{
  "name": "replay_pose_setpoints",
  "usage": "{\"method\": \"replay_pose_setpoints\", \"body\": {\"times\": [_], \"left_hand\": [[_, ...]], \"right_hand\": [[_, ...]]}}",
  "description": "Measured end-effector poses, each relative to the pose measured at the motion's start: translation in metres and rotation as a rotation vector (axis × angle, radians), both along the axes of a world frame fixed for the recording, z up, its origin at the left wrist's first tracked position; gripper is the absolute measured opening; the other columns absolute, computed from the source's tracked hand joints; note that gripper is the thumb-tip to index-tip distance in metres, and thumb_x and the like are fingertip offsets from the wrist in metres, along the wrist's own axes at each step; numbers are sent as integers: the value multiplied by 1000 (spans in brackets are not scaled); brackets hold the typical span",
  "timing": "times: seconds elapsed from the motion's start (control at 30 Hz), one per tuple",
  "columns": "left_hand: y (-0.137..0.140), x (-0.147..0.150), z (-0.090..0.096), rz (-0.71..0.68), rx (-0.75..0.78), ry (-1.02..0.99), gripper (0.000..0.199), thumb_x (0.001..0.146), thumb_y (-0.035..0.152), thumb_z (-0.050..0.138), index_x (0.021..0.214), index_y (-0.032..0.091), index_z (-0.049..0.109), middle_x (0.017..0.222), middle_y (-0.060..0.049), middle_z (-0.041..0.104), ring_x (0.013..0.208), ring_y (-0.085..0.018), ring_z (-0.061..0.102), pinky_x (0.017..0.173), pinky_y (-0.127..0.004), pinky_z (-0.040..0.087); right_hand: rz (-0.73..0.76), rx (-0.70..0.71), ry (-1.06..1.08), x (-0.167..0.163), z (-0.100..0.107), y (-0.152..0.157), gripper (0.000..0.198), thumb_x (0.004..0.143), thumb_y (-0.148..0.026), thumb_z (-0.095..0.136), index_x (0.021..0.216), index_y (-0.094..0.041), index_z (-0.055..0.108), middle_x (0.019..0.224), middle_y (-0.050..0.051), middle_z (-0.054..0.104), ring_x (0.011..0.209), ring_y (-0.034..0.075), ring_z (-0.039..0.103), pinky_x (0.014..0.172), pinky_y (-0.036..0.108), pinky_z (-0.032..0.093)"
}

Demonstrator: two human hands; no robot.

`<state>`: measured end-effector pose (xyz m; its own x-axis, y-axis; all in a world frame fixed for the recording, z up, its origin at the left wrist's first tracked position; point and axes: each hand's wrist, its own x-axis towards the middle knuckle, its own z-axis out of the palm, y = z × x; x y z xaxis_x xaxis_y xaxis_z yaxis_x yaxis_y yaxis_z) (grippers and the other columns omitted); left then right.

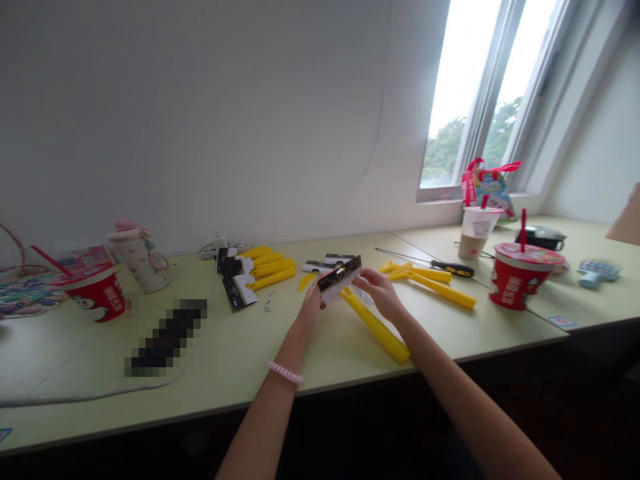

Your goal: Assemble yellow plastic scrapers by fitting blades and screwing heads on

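My left hand [315, 297] grips the left side of a black-and-white packaging card [340, 279]. My right hand [379, 291] has its fingers closed at the card's right edge. Below the card a yellow-handled tool [383, 330] slants toward the table's front edge; its head is hidden behind the card and fingers. Left of my hands lies a row of similar yellow-handled tools [273, 272] with black-and-white cards. Tiny loose pieces [269, 303] are scattered near them. To the right lie more yellow tools [440, 288] with wide flared heads and no cards on them.
A long screwdriver [453, 268] lies behind the yellow tools at right. Red cups with straws [520, 277] [97, 293] stand on both sides. A clear drink cup [477, 233], a tumbler [140, 260] and a pixelated dark object [167, 337] are also on the table [230, 373].
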<state>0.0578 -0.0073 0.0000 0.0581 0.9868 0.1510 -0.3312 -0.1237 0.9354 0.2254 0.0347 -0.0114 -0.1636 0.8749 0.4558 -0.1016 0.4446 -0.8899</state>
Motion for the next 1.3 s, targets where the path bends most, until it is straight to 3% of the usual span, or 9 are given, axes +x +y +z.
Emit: {"method": "replay_pose_setpoints", "body": {"times": [0.2,0.37,0.53,0.67,0.87,0.97,1.07,1.23,1.3], "left_hand": [[4,-20,-4,-5,-48,-13,61,76,62,45,117,19,56,116,-11,59,104,-24,54,74,-27,44],[2,-37,-5,-116,-139,36,63,74,54,55,125,19,49,111,-13,61,92,-22,61,72,-29,47],[-9,-43,1,-297,-203,-3,62,75,48,57,128,18,45,102,-14,64,76,-20,64,61,-29,50],[-16,-44,5,-347,-238,-55,70,74,45,60,135,22,35,105,-15,63,74,-24,66,61,-36,52],[-18,-45,6,-334,-143,35,79,68,11,63,138,29,29,109,-13,63,75,-24,66,61,-36,54],[-13,-47,6,-240,-110,-11,70,68,7,57,133,25,39,108,-13,63,71,-22,67,64,-37,54],[-4,-59,7,-40,-99,-55,56,67,5,52,122,15,52,100,-14,66,71,-22,67,66,-38,55],[7,-103,2,586,28,-280,44,66,5,46,107,10,61,86,-10,66,70,-19,66,68,-36,54],[7,-124,-2,708,38,-290,39,65,5,46,100,10,64,83,-9,66,70,-18,65,69,-36,54]], "right_hand": [[-17,-13,-19,-2,-1,-3,32,66,-41,67,88,-18,65,96,6,66,92,21,58,84,37,44],[56,-15,-100,-2,4,-10,28,66,-41,67,82,-18,66,103,8,63,96,21,56,85,36,44],[80,73,-213,-1,5,-9,28,72,-40,62,88,-18,66,104,8,62,99,21,56,86,36,43],[-1,179,-398,-1,2,-7,25,74,-38,58,88,-18,66,100,8,62,97,21,56,81,33,46],[-60,184,-488,-3,-6,-5,25,74,-39,58,86,-18,65,96,7,61,89,20,57,65,29,51],[-64,140,-369,-1,-7,-2,30,76,-40,56,95,-18,62,97,7,61,83,18,59,66,30,52],[-132,88,-217,5,-5,1,33,78,-43,52,97,-18,61,91,7,62,81,17,59,65,31,53],[-272,15,-110,11,-3,3,32,79,-42,46,89,-16,62,78,6,62,73,16,60,62,29,51],[-277,2,-141,9,-5,3,30,79,-40,46,86,-16,62,75,5,62,69,15,59,61,28,50]]}}
